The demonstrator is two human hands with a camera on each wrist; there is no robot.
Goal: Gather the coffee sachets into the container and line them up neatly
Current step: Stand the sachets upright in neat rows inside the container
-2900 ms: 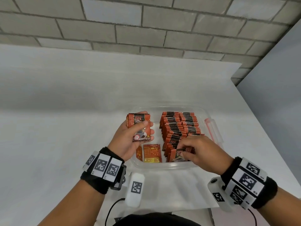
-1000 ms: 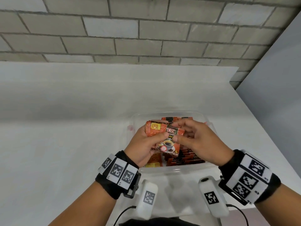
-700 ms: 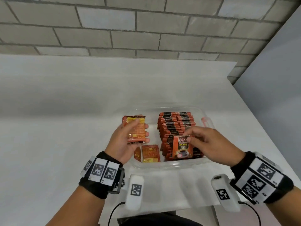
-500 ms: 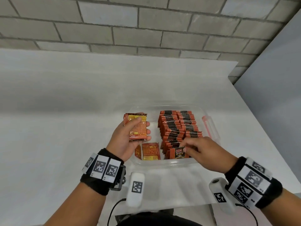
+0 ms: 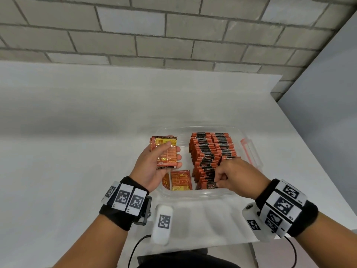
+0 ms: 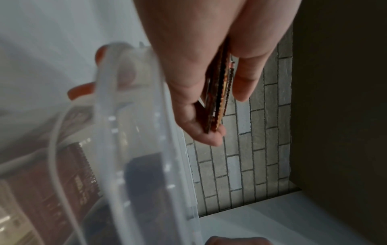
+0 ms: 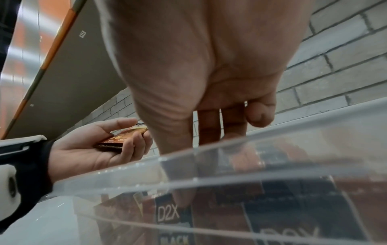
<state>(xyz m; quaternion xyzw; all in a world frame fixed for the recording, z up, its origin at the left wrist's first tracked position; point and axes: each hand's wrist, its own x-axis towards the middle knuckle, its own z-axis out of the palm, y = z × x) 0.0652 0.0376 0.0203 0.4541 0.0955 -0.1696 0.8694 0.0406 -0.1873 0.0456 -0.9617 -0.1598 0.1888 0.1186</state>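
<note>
Left hand [image 5: 154,163] pinching spare sachets [image 5: 165,153]; right hand [image 5: 234,176] curled, pinching near end of rows [image 5: 209,159] in tub [image 5: 201,194]. Risk: hard push topples rows.

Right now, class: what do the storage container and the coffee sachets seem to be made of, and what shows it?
Container: seemingly clear, glossy plastic; the sachets show through its wall and its rim catches highlights.
Sachets in the left hand: probably printed foil or plastic film, slightly shiny, with serrated, crimped edges in the left wrist view.
</note>
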